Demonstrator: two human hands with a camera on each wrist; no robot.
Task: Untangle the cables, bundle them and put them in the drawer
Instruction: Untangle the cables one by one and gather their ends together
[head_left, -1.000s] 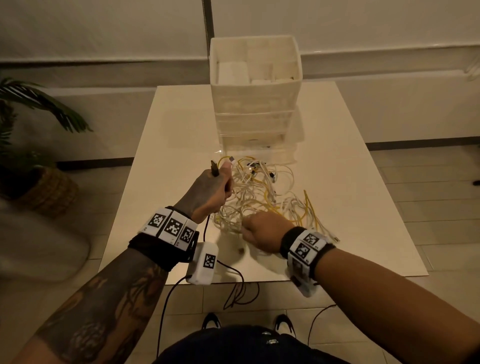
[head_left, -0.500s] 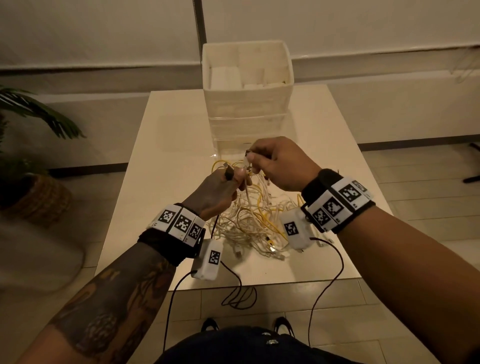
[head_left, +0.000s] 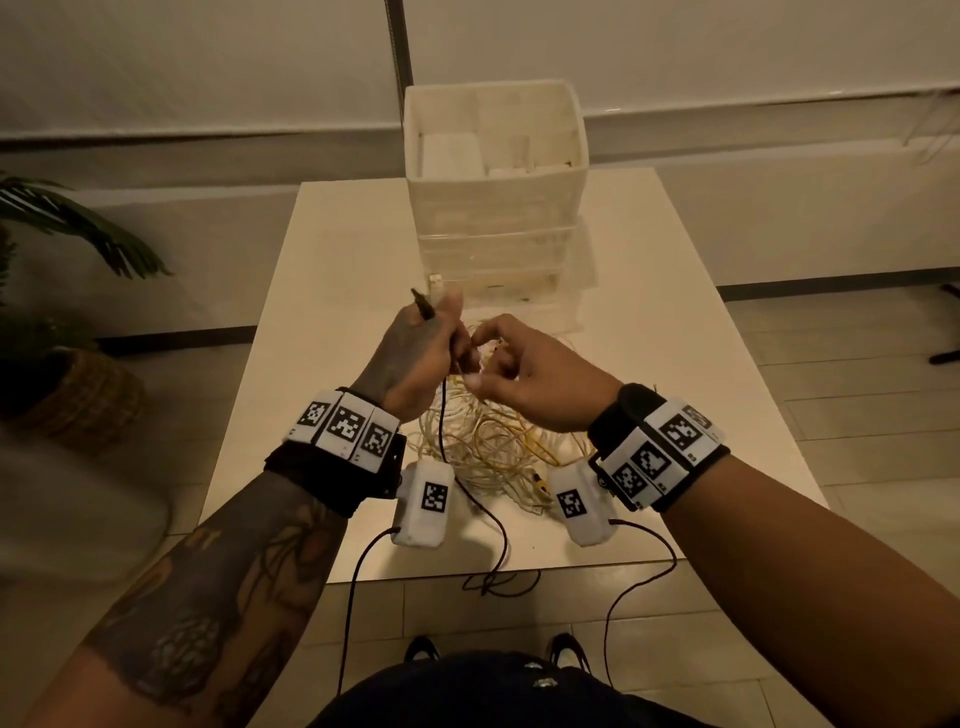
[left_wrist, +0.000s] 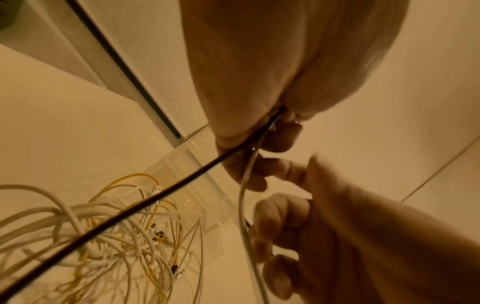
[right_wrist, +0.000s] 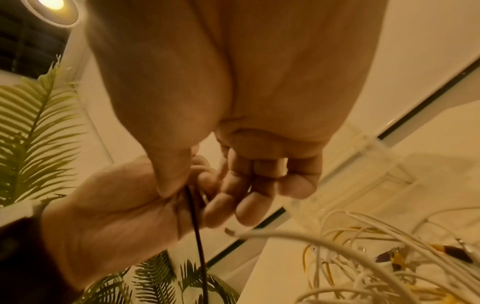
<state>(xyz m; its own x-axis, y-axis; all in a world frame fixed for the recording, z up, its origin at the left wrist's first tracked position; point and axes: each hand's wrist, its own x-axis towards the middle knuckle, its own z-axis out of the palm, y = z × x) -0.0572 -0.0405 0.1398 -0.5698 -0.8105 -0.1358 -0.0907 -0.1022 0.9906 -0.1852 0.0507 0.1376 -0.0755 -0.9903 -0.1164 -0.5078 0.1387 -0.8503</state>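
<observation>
Above the pale tangle (head_left: 488, 447) on the surface (head_left: 675, 332), our left hand (head_left: 415, 358) clamps the black cable (head_left: 441, 415); right hand (head_left: 524, 379) pinches a white strand (left_wrist: 242, 197); light, limp, snag-prone, best held near plugs.

the tangle of white and yellow cables (head_left: 488, 447) is lying across the near middle of the table (head_left: 322, 291), under both raised hands. the stacked drawer unit (head_left: 496, 171) is standing at the far middle, just behind the tangle, blocking a straight reach forward. bare tabletop is lying open left and right of the unit and the tangle. the black cable (head_left: 444, 426) is hanging from the left hand (head_left: 415, 358) over the near edge, crossing the gap between the wrists.
</observation>
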